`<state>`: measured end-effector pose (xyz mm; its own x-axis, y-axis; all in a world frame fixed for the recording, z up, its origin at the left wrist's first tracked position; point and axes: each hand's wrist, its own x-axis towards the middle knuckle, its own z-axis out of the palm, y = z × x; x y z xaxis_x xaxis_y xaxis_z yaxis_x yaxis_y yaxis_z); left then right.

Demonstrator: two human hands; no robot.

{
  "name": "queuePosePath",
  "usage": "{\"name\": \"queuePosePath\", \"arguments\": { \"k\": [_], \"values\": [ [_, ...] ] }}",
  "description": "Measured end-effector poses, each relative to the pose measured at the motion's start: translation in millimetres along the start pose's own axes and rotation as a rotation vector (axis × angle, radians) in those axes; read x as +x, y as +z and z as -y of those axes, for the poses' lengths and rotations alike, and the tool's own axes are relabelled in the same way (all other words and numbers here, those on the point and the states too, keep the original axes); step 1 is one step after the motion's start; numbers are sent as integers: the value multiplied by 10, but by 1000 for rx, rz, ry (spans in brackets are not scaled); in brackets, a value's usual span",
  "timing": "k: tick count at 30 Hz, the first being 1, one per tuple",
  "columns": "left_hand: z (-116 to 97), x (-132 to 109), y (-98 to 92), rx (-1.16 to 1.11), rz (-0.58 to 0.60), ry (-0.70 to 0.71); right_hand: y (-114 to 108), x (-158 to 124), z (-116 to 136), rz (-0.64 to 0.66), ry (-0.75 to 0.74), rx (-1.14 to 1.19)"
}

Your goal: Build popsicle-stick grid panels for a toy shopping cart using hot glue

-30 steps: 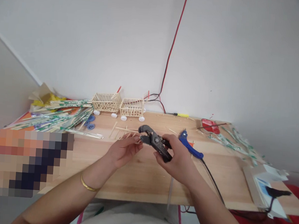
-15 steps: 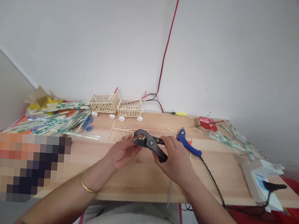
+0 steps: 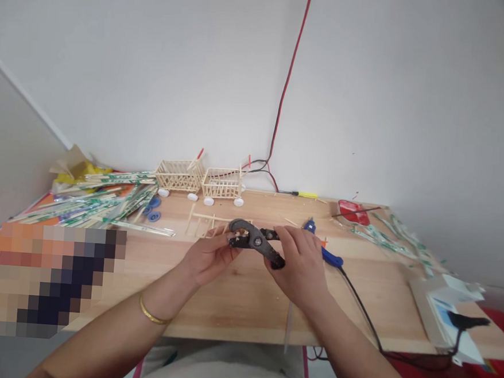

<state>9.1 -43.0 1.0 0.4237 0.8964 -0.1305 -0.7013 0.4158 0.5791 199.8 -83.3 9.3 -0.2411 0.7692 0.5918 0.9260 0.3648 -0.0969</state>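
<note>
My right hand (image 3: 301, 261) is wrapped round the handles of dark pruning shears (image 3: 257, 241), held above the table with the curved jaws pointing left. Pale bits show at the jaws. Close to the jaw tips, my left hand (image 3: 208, 258) has its fingers pinched together; whatever is in them is hidden. Just behind the left fingers lies a flat frame of thin wooden sticks (image 3: 200, 224). A blue glue gun (image 3: 331, 257) lies partly behind my right hand, its black cord running toward the table's front edge.
Two small stick carts, one (image 3: 179, 175) left of the other (image 3: 222, 184), stand at the wall. Wrapped chopsticks (image 3: 91, 203) and blue wheels (image 3: 153, 210) lie left. A yellow-handled tool (image 3: 307, 195), a red packet (image 3: 354, 212) and a white box (image 3: 433, 317) are farther right.
The view has shifted slightly. My right hand has closed a little more on the shears' handles and now covers more of the glue gun. My left hand keeps its pinch by the jaws.
</note>
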Motion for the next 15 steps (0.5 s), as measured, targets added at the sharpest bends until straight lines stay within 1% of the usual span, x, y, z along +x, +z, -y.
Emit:
{"name": "queuePosePath", "arguments": {
  "k": [4, 8, 10, 14, 15],
  "values": [
    [1, 11, -13, 14, 3, 0, 11, -7, -16, -28, -52, 20],
    [10, 14, -36, 18, 7, 14, -8, -1, -18, 0, -26, 99],
    [11, 13, -46, 21, 4, 23, -21, 3, -18, 5, -27, 99],
    [4, 9, -60, 20, -53, -11, -40, -6, -19, -117, -119, 103],
    [3, 9, -59, 13, -67, -21, -42, -8, -20, -129, -127, 122]
  ]
}}
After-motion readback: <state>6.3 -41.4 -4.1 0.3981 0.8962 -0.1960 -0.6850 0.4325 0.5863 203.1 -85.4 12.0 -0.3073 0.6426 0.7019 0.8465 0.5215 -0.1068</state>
